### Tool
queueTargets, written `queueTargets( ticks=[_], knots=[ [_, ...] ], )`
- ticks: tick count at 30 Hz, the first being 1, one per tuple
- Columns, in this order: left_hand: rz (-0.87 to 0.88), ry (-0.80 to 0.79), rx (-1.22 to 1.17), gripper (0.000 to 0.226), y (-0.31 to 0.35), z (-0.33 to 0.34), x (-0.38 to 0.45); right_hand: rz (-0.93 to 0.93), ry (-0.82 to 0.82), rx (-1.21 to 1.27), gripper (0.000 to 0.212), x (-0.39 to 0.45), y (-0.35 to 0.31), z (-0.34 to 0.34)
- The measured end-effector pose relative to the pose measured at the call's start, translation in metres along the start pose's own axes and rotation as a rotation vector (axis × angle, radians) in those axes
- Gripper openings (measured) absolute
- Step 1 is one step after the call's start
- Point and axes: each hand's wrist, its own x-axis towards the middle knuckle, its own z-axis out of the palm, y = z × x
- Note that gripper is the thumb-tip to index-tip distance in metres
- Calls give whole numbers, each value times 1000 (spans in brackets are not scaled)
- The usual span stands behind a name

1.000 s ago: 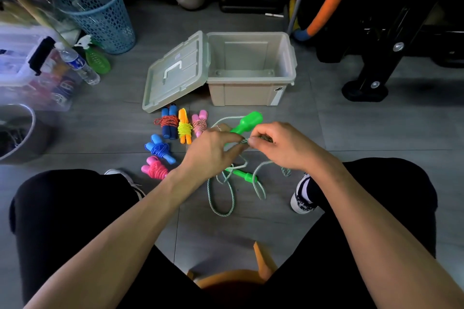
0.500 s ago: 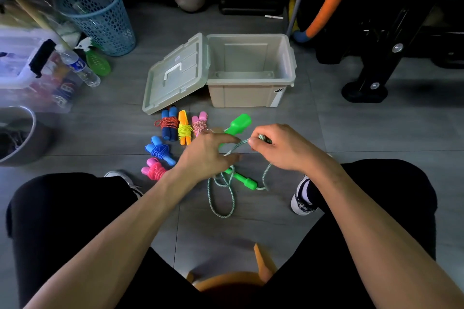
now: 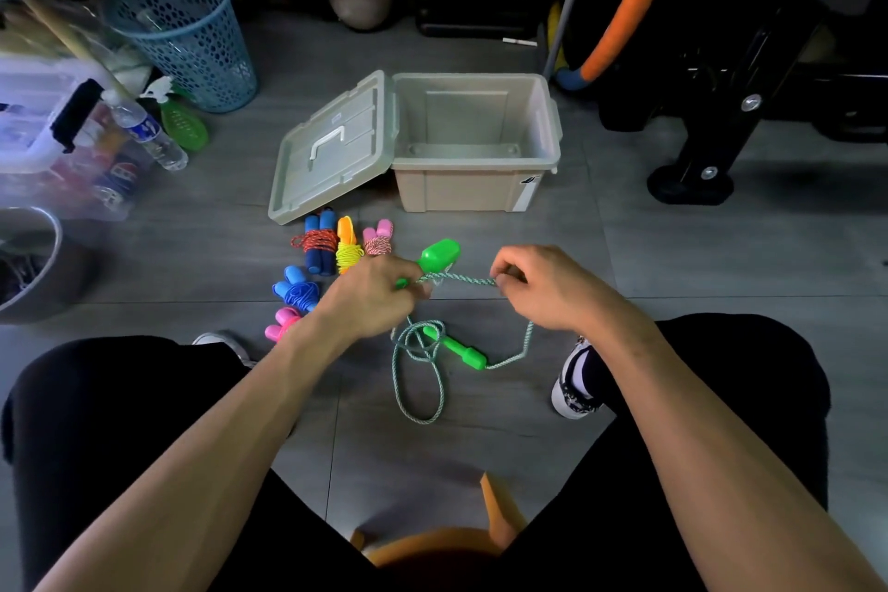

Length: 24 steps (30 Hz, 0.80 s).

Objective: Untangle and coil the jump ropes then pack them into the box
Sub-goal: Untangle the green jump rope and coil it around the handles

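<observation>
My left hand (image 3: 372,296) grips one green handle (image 3: 438,255) of the green-and-white jump rope (image 3: 456,280) together with its cord. My right hand (image 3: 543,286) pinches the cord a short way to the right, stretching a doubled length between the hands. The rest of the cord hangs to the floor in loose loops (image 3: 417,375) around the second green handle (image 3: 459,351). The beige box (image 3: 475,192) stands open and empty behind, its lid (image 3: 331,149) leaning on its left side. Several coiled ropes lie left of my hands.
Coiled ropes: blue handles with red cord (image 3: 318,241), orange-yellow (image 3: 347,245), pink (image 3: 378,239), blue (image 3: 297,289), bright pink (image 3: 282,324). A blue mesh basket (image 3: 187,39), a bottle (image 3: 149,135) and a clear bin (image 3: 43,130) sit at left. Black equipment (image 3: 711,144) stands right. My shoes (image 3: 574,380) flank the rope.
My hands have drawn apart, the right moving rightward, so the cord now stretches taut between them. The green handle in my left hand has shifted slightly, and the loose loops have shifted on the floor.
</observation>
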Motion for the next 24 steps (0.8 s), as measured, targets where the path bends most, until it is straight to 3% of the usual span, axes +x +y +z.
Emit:
queueTargets(
  ticks=[3, 8, 13, 17, 20, 24],
  knots=[
    [70, 5, 53, 27, 2, -9, -5, 16, -166, 82, 9, -1, -6, 5],
    [206, 90, 190, 22, 3, -7, -12, -132, -72, 224, 24, -4, -21, 7],
    [35, 159, 340, 15, -8, -23, -10, -94, -32, 162, 32, -5, -12, -3],
    [-115, 78, 278, 14, -29, -31, -5, -88, 5, 185, 27, -8, -12, -7],
    [20, 45, 164, 22, -25, -21, -4, -116, 3, 175, 27, -11, -17, -4],
    [338, 199, 17, 27, 15, -4, -13, -164, 1, 162, 28, -9, -24, 2]
  ],
)
